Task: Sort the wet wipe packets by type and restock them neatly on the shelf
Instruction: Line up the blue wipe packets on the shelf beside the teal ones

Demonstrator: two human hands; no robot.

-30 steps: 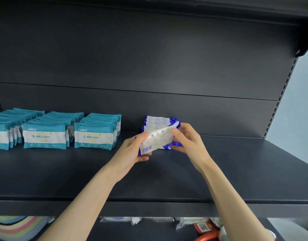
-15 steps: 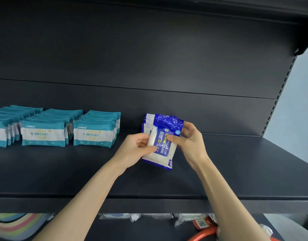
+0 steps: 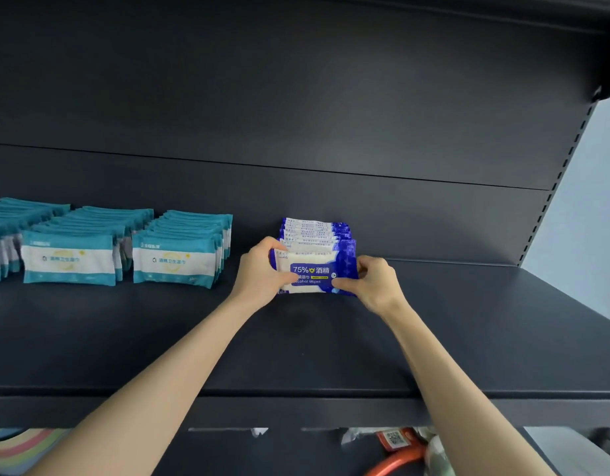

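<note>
Here, the left hand (image 3: 262, 269) and right hand (image 3: 375, 283) pinch the ends of the alcohol wipe packet (image 3: 314, 273) at the front of the blue row (image 3: 317, 231) on the shelf (image 3: 296, 345); we should seat it flush, label outward.

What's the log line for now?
blue packet: upright, front of blue row | left hand: grips its left end | right hand: grips right end

Blue alcohol-wipe packet (image 3: 314, 273) upright fronting blue row (image 3: 315, 231), teal rows (image 3: 125, 235) left
</note>
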